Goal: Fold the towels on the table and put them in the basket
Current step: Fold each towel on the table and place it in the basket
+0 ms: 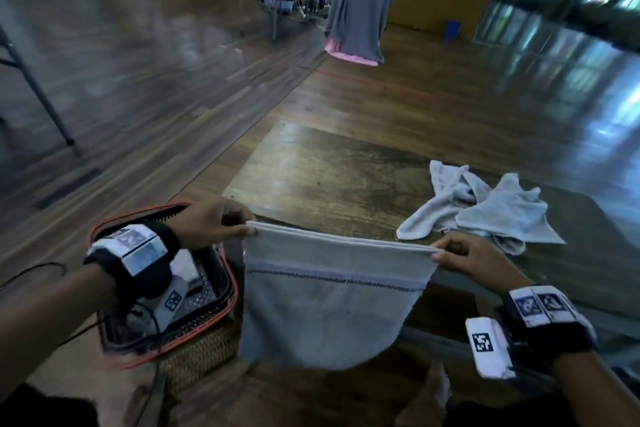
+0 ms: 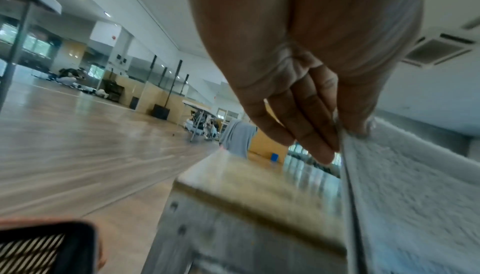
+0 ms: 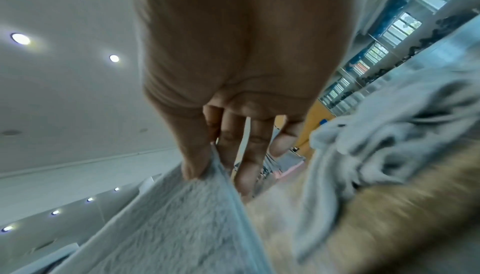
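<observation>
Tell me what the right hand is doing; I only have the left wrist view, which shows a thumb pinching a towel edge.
Observer: The right hand pinches the other top corner of the same towel, which hangs doubled between both hands.
Operator: Any more towels left?
Observer: Yes, a crumpled pile lies on the table, beyond the right hand.
Operator: Where's the basket?
Observer: The basket sits below the left hand, off the table's near left corner.

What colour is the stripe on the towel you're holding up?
The stripe on the pale grey towel looks purplish-blue; the head view shows it best.
</observation>
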A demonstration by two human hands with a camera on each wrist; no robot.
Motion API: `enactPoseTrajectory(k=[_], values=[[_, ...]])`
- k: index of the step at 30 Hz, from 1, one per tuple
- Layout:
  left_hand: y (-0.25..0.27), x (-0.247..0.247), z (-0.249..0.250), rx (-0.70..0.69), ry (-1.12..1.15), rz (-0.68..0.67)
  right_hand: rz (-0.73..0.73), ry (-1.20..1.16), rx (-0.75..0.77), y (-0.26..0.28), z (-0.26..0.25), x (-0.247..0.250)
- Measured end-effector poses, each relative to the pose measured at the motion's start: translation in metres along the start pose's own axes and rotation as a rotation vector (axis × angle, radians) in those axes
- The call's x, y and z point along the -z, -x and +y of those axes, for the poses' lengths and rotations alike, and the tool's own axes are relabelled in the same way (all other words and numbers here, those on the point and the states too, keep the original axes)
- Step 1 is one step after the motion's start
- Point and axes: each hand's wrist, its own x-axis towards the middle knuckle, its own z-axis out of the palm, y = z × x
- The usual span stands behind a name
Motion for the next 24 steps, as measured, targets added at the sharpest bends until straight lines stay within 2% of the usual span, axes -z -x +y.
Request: enactPoseTrajectory(k=[2, 7, 10, 13, 16, 21, 24], values=[[-0.02, 0.026, 0.014, -0.059, -0.021, 0.187, 0.135, -0.015, 0.074, -0.023, -0.017, 0.026], [-0.068, 0.113, 0.065, -0.295, -0.095, 0.724, 0.578, -0.14, 0.304, -0.068, -0.085, 0.109], [-0.077, 0.146, 0.09, -0.349, -0.039, 0.821, 0.685, -0.195, 0.424, -0.074, -0.12, 0.138], [-0.067, 0.139, 0.088, -0.398, -0.008, 0.762, 0.62, -0.221, 0.446, -0.074, -0.115, 0.129], [-0.051, 0.104, 0.061, -0.408, -0.033, 0.531, 0.465, -0.179, 0.351, -0.071, -0.072, 0.088], [-0.035, 0.033, -0.009, -0.094, -0.066, 0.078, 0.007, -0.07, 0.071, -0.054, -0.007, 0.005], [-0.04, 0.01, -0.041, 0.003, -0.098, -0.105, -0.028, -0.075, -0.003, -0.052, 0.013, -0.028]])
